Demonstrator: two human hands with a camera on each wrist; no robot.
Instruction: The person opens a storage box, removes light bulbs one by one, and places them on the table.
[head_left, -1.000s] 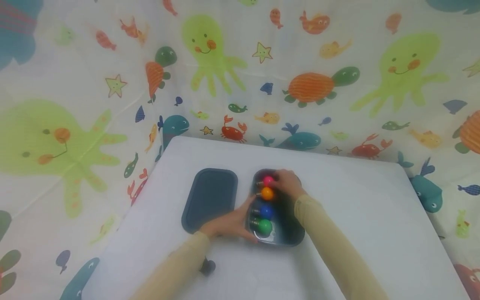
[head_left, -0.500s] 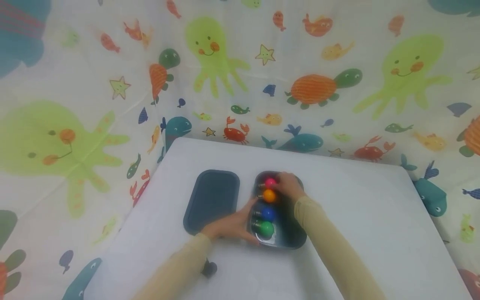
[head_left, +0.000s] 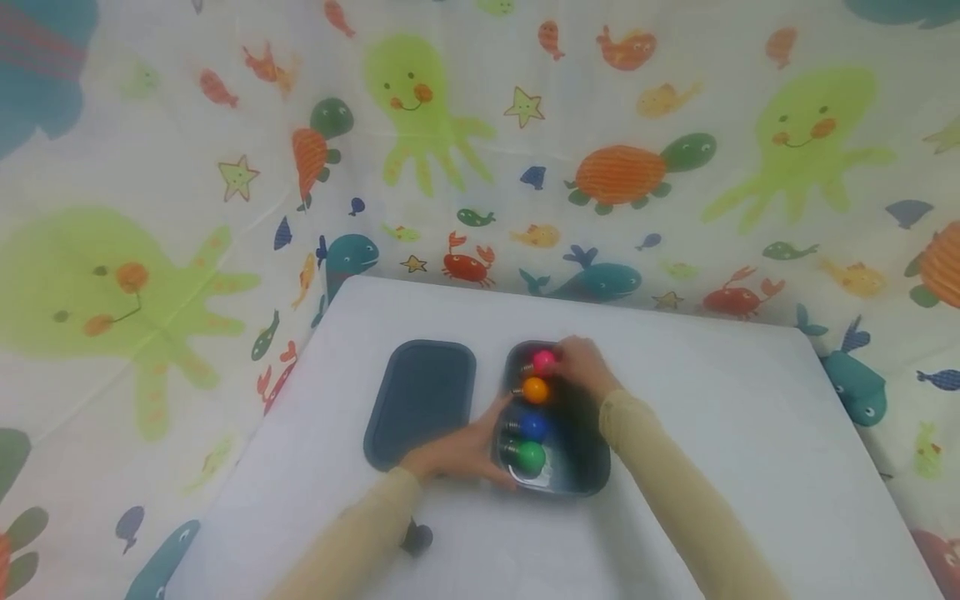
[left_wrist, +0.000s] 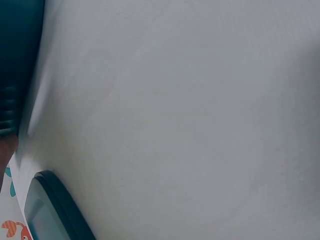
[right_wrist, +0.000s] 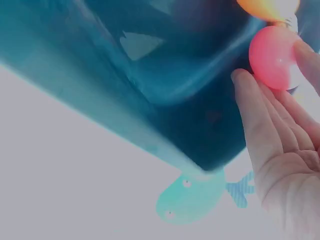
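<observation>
In the head view, my right hand pinches a pink light bulb at the far end of a dark blue-green plastic box. The right wrist view shows thumb and fingers on the round pink bulb. An orange bulb, a blue bulb and a green bulb lie in a row along the box's left side, screw bases leftward. My left hand spreads against the box's left wall, thumb by the near corner. A left fingertip touches the box in the left wrist view.
Left of the box lies a flat tray-like lid of the same colour. A small dark object sits by the left forearm, partly hidden. The white table meets a sea-animal printed curtain at its back and left.
My right hand and the pink bulb have shifted slightly rightward, and the bulb's base now tilts a little toward the near side. The left hand and the other bulbs stay put.
</observation>
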